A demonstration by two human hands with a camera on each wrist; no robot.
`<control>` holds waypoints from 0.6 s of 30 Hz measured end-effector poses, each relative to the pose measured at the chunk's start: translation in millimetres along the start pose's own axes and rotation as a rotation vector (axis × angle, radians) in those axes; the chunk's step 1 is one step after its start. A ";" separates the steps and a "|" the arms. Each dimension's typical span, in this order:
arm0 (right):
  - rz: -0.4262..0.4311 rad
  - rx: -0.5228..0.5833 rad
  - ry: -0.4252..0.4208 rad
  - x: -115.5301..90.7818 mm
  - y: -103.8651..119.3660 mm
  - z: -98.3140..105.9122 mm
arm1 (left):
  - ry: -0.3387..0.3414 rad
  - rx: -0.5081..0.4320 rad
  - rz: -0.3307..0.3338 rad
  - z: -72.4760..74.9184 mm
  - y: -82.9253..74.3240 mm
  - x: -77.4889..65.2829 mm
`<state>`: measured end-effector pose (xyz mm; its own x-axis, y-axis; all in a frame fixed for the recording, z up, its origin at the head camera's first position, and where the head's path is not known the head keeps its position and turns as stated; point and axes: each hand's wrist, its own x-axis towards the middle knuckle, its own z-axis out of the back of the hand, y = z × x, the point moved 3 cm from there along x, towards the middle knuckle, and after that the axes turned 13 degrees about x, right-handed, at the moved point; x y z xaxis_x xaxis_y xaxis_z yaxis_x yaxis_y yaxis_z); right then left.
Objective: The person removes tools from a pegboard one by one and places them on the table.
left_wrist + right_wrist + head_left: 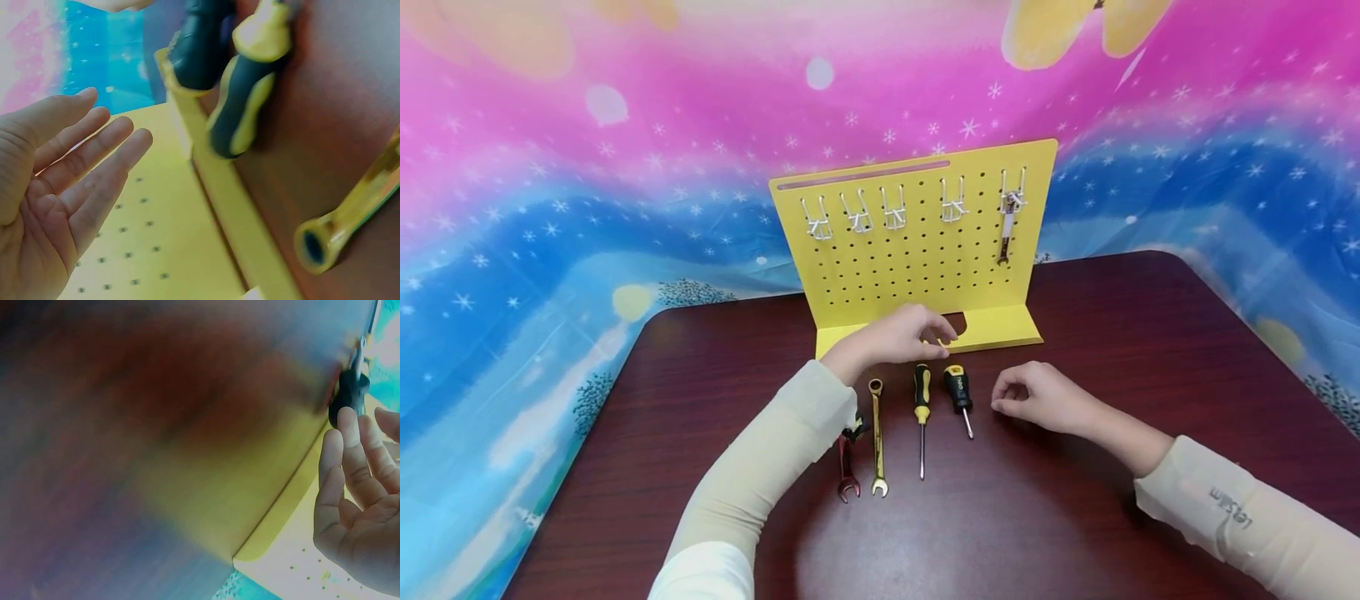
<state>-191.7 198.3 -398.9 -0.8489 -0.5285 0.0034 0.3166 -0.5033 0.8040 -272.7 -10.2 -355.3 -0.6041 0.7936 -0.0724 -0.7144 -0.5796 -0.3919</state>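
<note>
My left hand (904,335) hovers above the foot of the yellow pegboard (917,267), fingers loosely bent and holding nothing. Below it on the table lie a long black-and-yellow screwdriver (922,400) and a short, stubby screwdriver (958,390). To their left are a gold wrench (878,437) and a red wrench (847,471), whose upper part is partly hidden by my left sleeve. My right hand (1047,398) is just right of the stubby screwdriver, apart from it, with relaxed, empty fingers. In the left wrist view the screwdriver handle (240,106) appears beyond the spread left fingers (119,140).
Several white hooks (893,208) line the pegboard's upper part. A small wrench (1006,233) hangs from the rightmost one. The board stands at the back of the dark wooden table (1000,525). A colourful printed cloth (715,108) hangs behind.
</note>
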 end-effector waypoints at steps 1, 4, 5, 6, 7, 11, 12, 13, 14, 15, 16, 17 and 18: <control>-0.008 -0.001 -0.011 0.3 -0.4 3.0 | -0.005 0.006 -0.003 5.0 -1.9 -0.7; -0.031 -0.020 -0.052 1.4 -1.8 13.5 | -0.020 0.034 -0.004 21.6 -6.9 -1.3; -0.034 -0.028 -0.069 2.0 -2.0 17.5 | -0.022 0.044 -0.003 27.8 -8.8 -1.0; -0.039 -0.037 -0.087 2.6 -2.3 21.7 | -0.027 0.060 -0.006 34.3 -11.2 -0.2; -0.046 -0.042 -0.108 3.3 -2.6 26.3 | -0.039 0.074 -0.010 41.3 -13.9 0.8; -0.083 -0.030 -0.184 8.3 -4.7 44.0 | -0.097 0.129 -0.028 69.3 -25.5 5.1; -0.097 -0.018 -0.199 10.0 -5.9 47.8 | -0.110 0.138 -0.033 75.2 -28.5 5.8; -0.110 -0.008 -0.214 11.8 -7.4 51.1 | -0.122 0.143 -0.036 80.3 -30.6 6.5; -0.123 0.001 -0.225 13.7 -9.0 53.9 | -0.128 0.151 -0.036 84.5 -32.3 7.1; -0.136 0.012 -0.235 15.8 -10.7 56.2 | -0.134 0.154 -0.035 88.0 -33.7 7.7; -0.146 0.017 -0.246 17.9 -12.1 58.4 | -0.139 0.155 -0.032 91.1 -34.8 8.1; -0.153 0.023 -0.258 20.2 -13.7 60.4 | -0.145 0.154 -0.028 93.9 -35.6 8.9; -0.157 0.026 -0.270 22.7 -14.9 62.3 | -0.157 0.156 -0.029 96.7 -36.5 9.7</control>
<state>-242.0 236.4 -373.8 -0.9693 -0.2435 0.0326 0.1646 -0.5450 0.8221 -286.7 0.8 -253.0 -0.6215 0.7788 0.0851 -0.7707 -0.5883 -0.2446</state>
